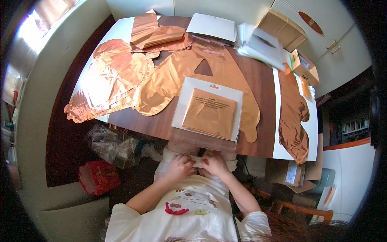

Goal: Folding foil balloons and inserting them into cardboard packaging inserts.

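Both of my hands are low over my lap, just below the table's near edge. The curled fingers of my left hand and my right hand pinch the white cloth of my clothing, a short span apart. Close in front of them, a clear plastic sleeve with a white card and a folded copper-coloured foil balloon lies at the table's edge. Under it spreads a large flat foil balloon with a triangular hole. More flat copper foil balloons lie to the left.
The brown wooden table also bears a folded foil piece, a white card, a stack of clear sleeves, and cardboard boxes. A narrow foil balloon is at right. Below left are crumpled plastic and a red bag.
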The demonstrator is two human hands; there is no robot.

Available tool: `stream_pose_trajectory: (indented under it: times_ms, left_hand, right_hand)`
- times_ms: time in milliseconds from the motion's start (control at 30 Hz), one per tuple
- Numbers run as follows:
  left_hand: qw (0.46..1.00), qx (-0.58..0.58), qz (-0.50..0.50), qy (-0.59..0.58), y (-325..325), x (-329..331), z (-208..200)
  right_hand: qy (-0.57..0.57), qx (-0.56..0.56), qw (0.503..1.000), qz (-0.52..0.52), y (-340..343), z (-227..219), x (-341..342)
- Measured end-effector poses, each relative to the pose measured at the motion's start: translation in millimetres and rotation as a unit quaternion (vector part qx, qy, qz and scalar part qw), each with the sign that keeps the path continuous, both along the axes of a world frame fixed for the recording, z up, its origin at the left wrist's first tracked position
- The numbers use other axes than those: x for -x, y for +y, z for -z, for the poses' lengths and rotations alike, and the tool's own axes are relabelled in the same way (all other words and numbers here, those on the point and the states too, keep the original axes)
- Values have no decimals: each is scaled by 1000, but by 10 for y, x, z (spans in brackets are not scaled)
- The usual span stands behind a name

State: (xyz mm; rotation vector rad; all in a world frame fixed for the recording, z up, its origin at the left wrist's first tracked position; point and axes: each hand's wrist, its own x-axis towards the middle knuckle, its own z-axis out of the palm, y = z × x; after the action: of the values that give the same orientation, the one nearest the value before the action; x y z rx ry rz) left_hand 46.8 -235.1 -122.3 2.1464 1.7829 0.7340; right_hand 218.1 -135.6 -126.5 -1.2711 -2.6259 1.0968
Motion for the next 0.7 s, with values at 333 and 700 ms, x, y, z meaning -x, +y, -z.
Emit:
stream_pose_trajectory:
  times_ms: [333, 700]
  left_hand:
    - [993, 4, -63, -98, 135, -72, -237]
    - [831, 159, 104, -522, 288, 364, -1262]
  right_hand:
    - [146, 43, 988, -1, 9, -190, -12]
    - [226, 235, 945, -28, 83, -1024, -128]
